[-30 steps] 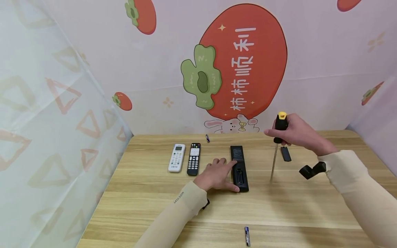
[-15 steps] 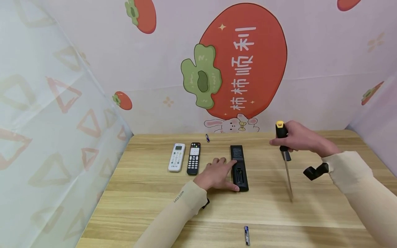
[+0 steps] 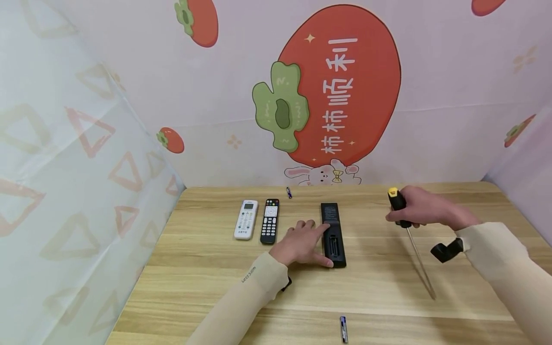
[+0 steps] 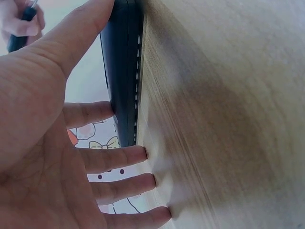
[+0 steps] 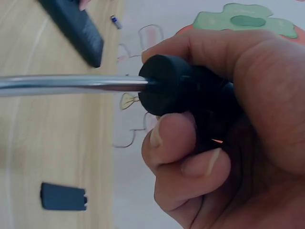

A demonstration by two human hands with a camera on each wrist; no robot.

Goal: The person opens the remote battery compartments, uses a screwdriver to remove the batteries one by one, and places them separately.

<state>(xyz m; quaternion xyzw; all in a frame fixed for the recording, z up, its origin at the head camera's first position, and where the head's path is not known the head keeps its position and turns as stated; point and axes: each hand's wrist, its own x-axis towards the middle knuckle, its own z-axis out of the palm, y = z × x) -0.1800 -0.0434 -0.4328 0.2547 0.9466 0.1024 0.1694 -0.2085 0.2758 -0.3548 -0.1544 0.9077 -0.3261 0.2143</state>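
a person is working at a wooden counter (image 3: 215, 287), the left hand (image 3: 302, 245) lying flat with fingers straight and pressing against the side of a black remote (image 3: 333, 235), apparently pinning it so it is not sliding. the remote is lying face down near the middle of the counter, long and slim, its battery bay open and looking empty toward the near end. the right hand (image 3: 424, 208) is gripping the black, yellow-capped handle of a screwdriver (image 3: 409, 235), fingers curled fully round it; the steel shaft is slanting down toward the counter, well to the right of the remote, its tip seeming to be at or just above the wood, though which is hard to tell. in the right wrist view, a small dark battery cover (image 5: 63, 196) is lying by itself on the wood. a white remote (image 3: 246, 219) and a second black remote (image 3: 269, 221) are sitting side by side to the left, button faces up. one battery (image 3: 343, 328) is resting near the front edge, another battery (image 3: 288, 192) near the back wall.
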